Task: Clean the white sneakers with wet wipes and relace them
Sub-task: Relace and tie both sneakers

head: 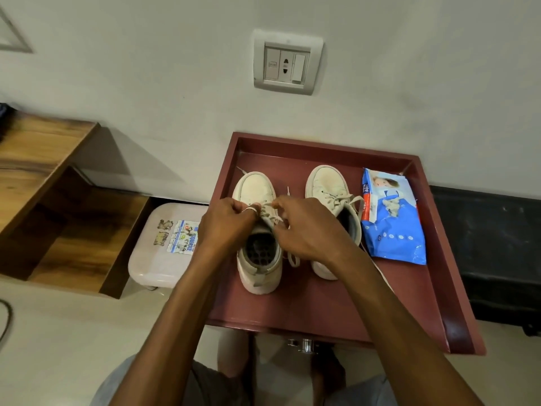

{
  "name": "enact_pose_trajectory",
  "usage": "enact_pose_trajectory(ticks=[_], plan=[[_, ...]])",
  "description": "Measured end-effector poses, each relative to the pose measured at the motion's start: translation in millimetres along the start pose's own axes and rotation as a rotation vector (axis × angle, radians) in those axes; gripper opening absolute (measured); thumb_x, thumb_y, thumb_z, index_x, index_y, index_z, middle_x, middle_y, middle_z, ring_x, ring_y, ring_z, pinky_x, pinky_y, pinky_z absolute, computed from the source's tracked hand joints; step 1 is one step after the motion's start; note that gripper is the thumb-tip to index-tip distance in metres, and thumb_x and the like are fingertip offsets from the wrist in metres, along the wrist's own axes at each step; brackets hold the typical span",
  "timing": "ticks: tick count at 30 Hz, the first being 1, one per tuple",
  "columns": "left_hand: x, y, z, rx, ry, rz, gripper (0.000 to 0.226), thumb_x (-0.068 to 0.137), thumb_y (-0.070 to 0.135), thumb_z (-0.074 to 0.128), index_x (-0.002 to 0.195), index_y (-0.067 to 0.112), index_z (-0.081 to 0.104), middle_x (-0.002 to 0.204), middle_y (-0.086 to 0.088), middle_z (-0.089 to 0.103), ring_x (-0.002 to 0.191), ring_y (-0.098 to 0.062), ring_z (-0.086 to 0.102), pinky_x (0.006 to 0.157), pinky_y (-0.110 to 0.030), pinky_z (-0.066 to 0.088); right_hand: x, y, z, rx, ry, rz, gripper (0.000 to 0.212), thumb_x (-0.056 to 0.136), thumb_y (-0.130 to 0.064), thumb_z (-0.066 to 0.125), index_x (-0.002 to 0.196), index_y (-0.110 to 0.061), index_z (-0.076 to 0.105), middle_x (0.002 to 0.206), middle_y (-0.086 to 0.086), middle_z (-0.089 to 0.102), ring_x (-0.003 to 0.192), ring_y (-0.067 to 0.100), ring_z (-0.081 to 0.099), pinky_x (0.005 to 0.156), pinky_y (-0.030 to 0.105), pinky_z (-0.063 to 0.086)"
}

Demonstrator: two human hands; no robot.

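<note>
head | left hand (228,227) grip curled, pinching lace (268,214) of sneaker (257,187) mid red worktop (292,312) | right hand (304,230) grip pinching same lace | second sneaker (325,183) at 3 o'clock, blue wipes pack (392,224) beyond | stool label (183,237) at 9 o'clock reads "SQUARE"

- Maroon tabletop (307,309) with a raised rim.
- Left sneaker (256,187) and right sneaker (325,180) stand side by side, toes to the wall.
- Wipes pack (392,221) lies just right of them.
</note>
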State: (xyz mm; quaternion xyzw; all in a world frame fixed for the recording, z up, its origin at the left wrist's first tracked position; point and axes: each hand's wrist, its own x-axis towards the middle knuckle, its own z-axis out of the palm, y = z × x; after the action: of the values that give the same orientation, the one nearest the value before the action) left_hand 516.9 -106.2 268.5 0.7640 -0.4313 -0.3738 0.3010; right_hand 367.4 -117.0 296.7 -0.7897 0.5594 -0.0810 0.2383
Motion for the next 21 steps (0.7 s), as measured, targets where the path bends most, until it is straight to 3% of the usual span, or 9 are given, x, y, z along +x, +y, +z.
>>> enact_pose_trajectory(ticks=[4, 7, 9, 12, 14, 18, 21], plan=[[-1.4, 3.9, -2.7, -0.297, -0.041, 0.001, 0.008, 0.093, 0.027, 0.068, 0.092, 0.019, 0.07, 0.088, -0.006, 0.076, 0.09, -0.026, 0.073, 0.087, -0.052, 0.06, 2.0, -2.5, -12.8, 0.513, 0.032, 0.092, 0.026, 0.085, -0.026, 0.063, 0.111, -0.024, 0.066, 0.073, -0.004, 0.068, 0.066, 0.008, 0.062, 0.068, 0.032, 0.052], [-5.9, 15.2, -10.0, -0.484, -0.043, 0.027, 0.003, 0.099, 0.015, 0.062, 0.099, 0.013, 0.063, 0.098, -0.009, 0.075, 0.093, -0.018, 0.07, 0.079, -0.031, 0.054, 1.0, -4.4, -24.8, 0.976, 0.02, 0.124, 0.018, 0.089, -0.018, 0.064, 0.106, -0.015, 0.069, 0.074, 0.004, 0.067, 0.072, 0.011, 0.059, 0.067, 0.032, 0.042], [-7.5, 19.4, -14.6, -0.56, -0.036, 0.05, 0.011, 0.097, 0.017, 0.066, 0.106, 0.015, 0.06, 0.104, -0.01, 0.074, 0.096, -0.015, 0.07, 0.077, -0.025, 0.048, 1.1, -4.4, -31.0, 1.103, 0.074, 0.088, 0.019, 0.09, -0.019, 0.065, 0.108, -0.012, 0.069, 0.076, 0.003, 0.068, 0.077, 0.013, 0.061, 0.069, 0.034, 0.043], [-9.1, 24.1, -18.8, -0.7, -0.042, 0.13, 0.021, 0.097, 0.007, 0.065, 0.113, 0.016, 0.055, 0.109, -0.01, 0.075, 0.095, -0.016, 0.073, 0.088, -0.032, 0.054, 1.6, -5.1, -42.9, 1.156, 0.199, 0.025, 0.022, 0.091, -0.021, 0.064, 0.11, -0.012, 0.068, 0.078, 0.004, 0.069, 0.081, 0.013, 0.065, 0.076, 0.036, 0.046], [-9.5, 27.8, -21.0, -0.748, -0.026, 0.197, 0.022, 0.098, 0.01, 0.065, 0.117, 0.015, 0.055, 0.115, -0.008, 0.075, 0.092, -0.02, 0.074, 0.095, -0.041, 0.057, 1.4, -5.9, -51.1, 1.148, 0.278, 0.001, 0.022, 0.093, -0.019, 0.063, 0.112, -0.01, 0.068, 0.078, 0.004, 0.069, 0.08, 0.011, 0.066, 0.078, 0.029, 0.047], [-14.7, 37.1, -27.0, -0.805, -0.002, 0.278, 0.02, 0.101, 0.009, 0.06, 0.117, 0.019, 0.055, 0.121, 0.001, 0.074, 0.093, -0.022, 0.071, 0.097, -0.05, 0.055, 2.4, -9.8, -66.0, 1.06, 0.381, -0.026, 0.018, 0.094, -0.016, 0.061, 0.109, -0.011, 0.069, 0.077, 0.004, 0.07, 0.078, 0.014, 0.068, 0.078, 0.028, 0.049], [-19.9, 43.4, -31.8, -0.849, 0.019, 0.315, 0.018, 0.102, 0.005, 0.057, 0.114, 0.019, 0.056, 0.118, -0.002, 0.075, 0.091, -0.02, 0.069, 0.093, -0.046, 0.056, 7.7, -17.1, -78.2, 0.928, 0.399, -0.048, 0.016, 0.094, -0.013, 0.06, 0.107, -0.011, 0.069, 0.074, 0.004, 0.072, 0.075, 0.011, 0.069, 0.078, 0.024, 0.054]])
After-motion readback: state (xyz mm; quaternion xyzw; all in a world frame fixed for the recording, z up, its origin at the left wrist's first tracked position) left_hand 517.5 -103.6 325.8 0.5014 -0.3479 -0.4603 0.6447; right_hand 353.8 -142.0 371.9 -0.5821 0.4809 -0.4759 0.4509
